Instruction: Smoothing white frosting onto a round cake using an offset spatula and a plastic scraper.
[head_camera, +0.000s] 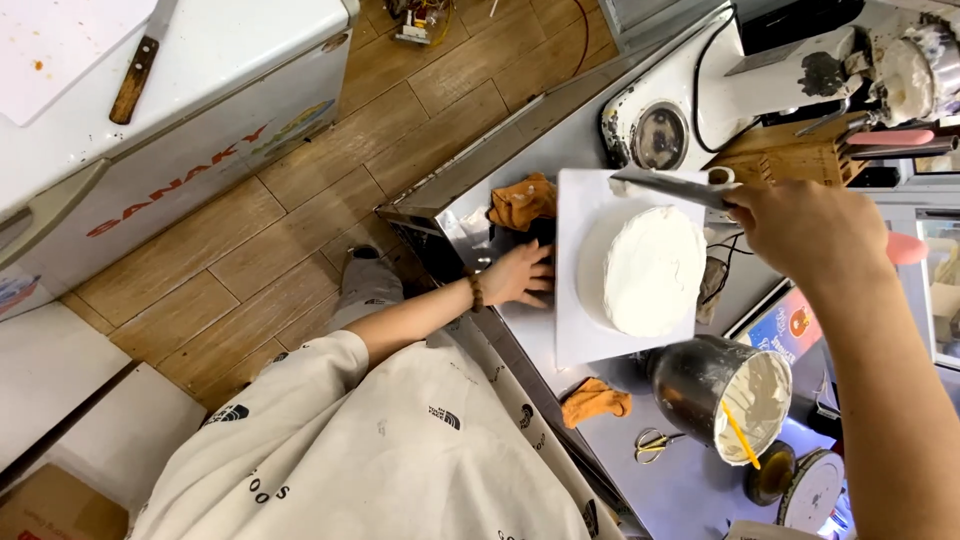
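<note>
A round cake (652, 270) coated in white cream sits on a white square board (578, 320) on a steel counter. My right hand (805, 232) grips a long metal icing spatula (660, 187) whose blade lies over the cake's far edge with some cream on it. My left hand (518, 277) rests at the board's left edge, fingers against it, a beaded bracelet on the wrist.
A steel bowl of cream (730, 395) with a yellow-handled tool stands by the board. Orange cloths (522, 202) (594, 402), scissors (655, 445) and a stand mixer (800, 70) are on the counter. A chest freezer (190, 130) with a knife stands across the wooden floor.
</note>
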